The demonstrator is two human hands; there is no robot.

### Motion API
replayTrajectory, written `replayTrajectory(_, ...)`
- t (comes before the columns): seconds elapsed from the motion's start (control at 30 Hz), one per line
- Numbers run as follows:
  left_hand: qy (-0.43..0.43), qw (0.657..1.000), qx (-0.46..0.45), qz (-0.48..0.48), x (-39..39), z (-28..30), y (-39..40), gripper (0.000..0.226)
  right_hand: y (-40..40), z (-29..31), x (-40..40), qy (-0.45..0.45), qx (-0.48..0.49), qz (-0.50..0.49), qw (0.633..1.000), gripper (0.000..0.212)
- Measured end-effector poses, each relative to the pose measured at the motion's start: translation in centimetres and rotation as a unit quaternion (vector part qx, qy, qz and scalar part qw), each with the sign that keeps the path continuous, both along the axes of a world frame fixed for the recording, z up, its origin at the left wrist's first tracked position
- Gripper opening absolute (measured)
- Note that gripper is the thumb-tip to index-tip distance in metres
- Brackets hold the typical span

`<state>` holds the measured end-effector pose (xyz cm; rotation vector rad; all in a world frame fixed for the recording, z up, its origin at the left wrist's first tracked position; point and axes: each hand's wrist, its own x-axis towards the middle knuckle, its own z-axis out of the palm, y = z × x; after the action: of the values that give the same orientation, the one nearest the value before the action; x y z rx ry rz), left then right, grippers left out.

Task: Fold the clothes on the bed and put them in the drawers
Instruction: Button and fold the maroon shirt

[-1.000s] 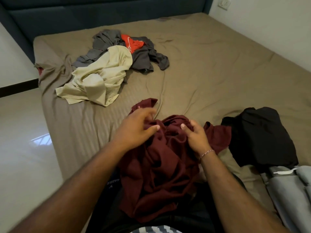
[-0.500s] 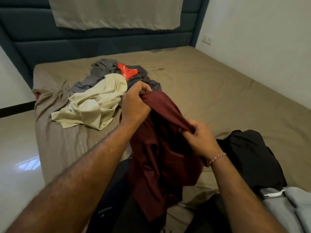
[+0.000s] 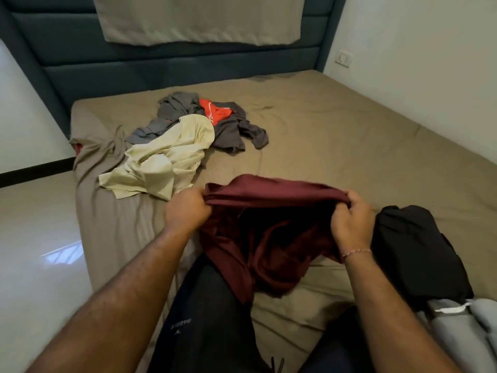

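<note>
Hands grip a maroon garment (image 3: 269,238) by its top edge: left hand (image 3: 185,211), right hand (image 3: 351,219). It hangs above the bed (image 3: 336,146) near its front edge.

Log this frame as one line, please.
stage: spreading for fold | left hand: grips maroon garment edge | right hand: grips same edge | unfolded pile: untouched

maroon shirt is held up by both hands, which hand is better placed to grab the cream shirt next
Left. The left hand grips the maroon shirt right beside the cream shirt; the right hand is across by the black garment.
</note>
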<state>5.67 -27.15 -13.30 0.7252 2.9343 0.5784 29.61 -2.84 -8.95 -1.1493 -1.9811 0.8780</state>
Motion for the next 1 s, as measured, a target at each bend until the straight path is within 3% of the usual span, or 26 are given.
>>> replayTrajectory(0.07,-0.038,0.999,-0.027,-0.006,0.6,-2.3,-1.3,0.019,-0.2,-3.2,1.3,-0.096,0.009,0.021,0.995,0.027)
replayTrajectory(0.13,-0.106,0.993,-0.05,-0.032,1.0,-4.5,-2.5,0.024,-0.3,-5.9,2.5,-0.204,-0.007,0.116,0.972,0.036)
replayTrajectory(0.17,-0.136,0.987,-0.062,-0.051,1.0,-5.5,-3.1,0.025,-0.3,-7.0,3.0,-0.269,-0.035,0.193,0.943,0.042)
replayTrajectory(0.27,-0.189,0.971,-0.098,-0.111,0.7,-6.8,-4.5,0.019,-0.8,-9.0,4.1,-0.447,-0.15,0.376,0.798,0.037)
replayTrajectory(0.3,-0.199,0.969,-0.087,-0.115,0.4,-6.7,-4.8,0.017,-0.9,-9.2,4.1,-0.475,-0.175,0.399,0.765,0.035)
replayTrajectory(0.33,-0.203,0.971,-0.065,-0.112,0.2,-6.6,-5.0,0.015,-1.1,-9.4,4.0,-0.484,-0.186,0.403,0.754,0.039)
replayTrajectory(0.4,-0.193,0.977,0.015,-0.087,0.3,-5.4,-4.9,0.019,-1.5,-9.3,3.2,-0.442,-0.164,0.369,0.801,0.052)
replayTrajectory(0.5,-0.135,0.972,0.179,-0.074,1.6,-2.4,-3.6,0.017,-2.7,-8.2,1.3,-0.276,-0.06,0.304,0.91,0.059)
replayTrajectory(0.53,-0.095,0.967,0.219,-0.085,2.1,-1.3,-2.8,0.014,-3.4,-7.7,0.7,-0.219,-0.047,0.31,0.924,0.068)
replayTrajectory(0.6,-0.067,0.948,0.278,-0.138,3.3,1.0,-1.2,0.01,-5.1,-6.6,-0.7,-0.143,-0.069,0.36,0.919,0.097)
replayTrajectory(0.67,-0.163,0.888,0.375,-0.211,4.4,2.8,0.2,0.014,-6.7,-5.9,-2.2,-0.124,-0.08,0.399,0.905,0.113)
replayTrajectory(0.7,-0.219,0.848,0.422,-0.231,4.9,3.5,0.7,0.015,-7.2,-5.7,-2.8,-0.11,-0.073,0.404,0.905,0.103)
replayTrajectory(0.77,-0.261,0.799,0.485,-0.244,5.2,4.2,1.1,0.017,-7.3,-5.3,-3.5,-0.054,-0.082,0.403,0.91,0.048)
replayTrajectory(0.8,-0.253,0.799,0.487,-0.245,5.0,4.2,0.9,0.016,-7.1,-5.0,-3.4,-0.026,-0.098,0.402,0.91,0.033)
replayTrajectory(0.87,-0.206,0.853,0.403,-0.26,3.8,3.8,-0.1,0.011,-6.2,-5.0,-2.8,0.01,-0.101,0.371,0.923,0.041)
replayTrajectory(0.93,-0.172,0.91,0.222,-0.306,2.8,2.8,-1.4,0.017,-5.1,-5.5,-1.7,0.011,-0.101,0.333,0.937,0.051)
replayTrajectory(1.0,-0.206,0.922,0.032,-0.327,2.6,1.3,-2.6,0.03,-4.2,-6.4,-0.5,-0.072,-0.081,0.33,0.938,0.047)
